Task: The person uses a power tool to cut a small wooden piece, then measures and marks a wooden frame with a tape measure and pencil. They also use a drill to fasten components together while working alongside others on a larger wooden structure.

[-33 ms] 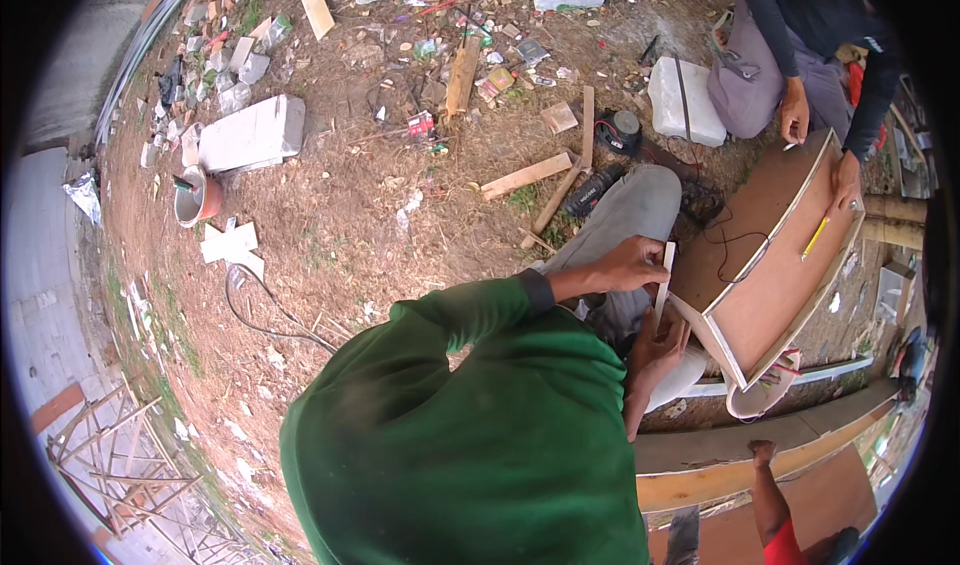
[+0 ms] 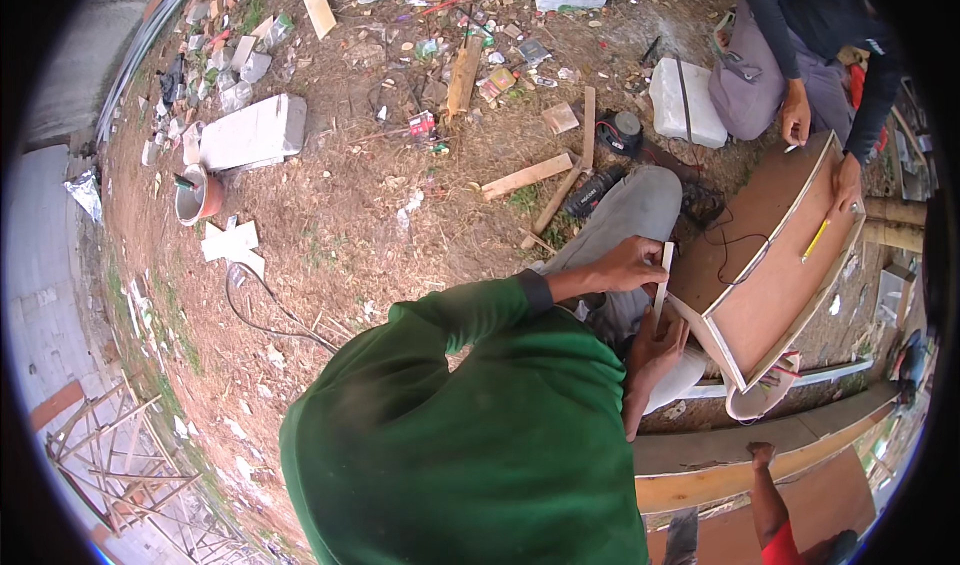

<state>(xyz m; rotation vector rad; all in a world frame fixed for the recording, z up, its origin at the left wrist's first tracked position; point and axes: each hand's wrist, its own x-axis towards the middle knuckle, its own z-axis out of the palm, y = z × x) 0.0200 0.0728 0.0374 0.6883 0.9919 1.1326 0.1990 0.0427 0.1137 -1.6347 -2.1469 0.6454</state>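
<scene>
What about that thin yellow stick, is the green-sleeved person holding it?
No, the stick lies on the brown board, away from the left hand and right hand.

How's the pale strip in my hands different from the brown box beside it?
Size: the pale strip is narrow and slim; the brown box is far larger, with broad panels.
Colour: the strip looks pale along its visible length; the box is brown with pale edges.
Hold: your left hand and right hand hold the strip; a co-worker's hand rests on the box.
Shared: both have long, straight-looking edges.
</scene>
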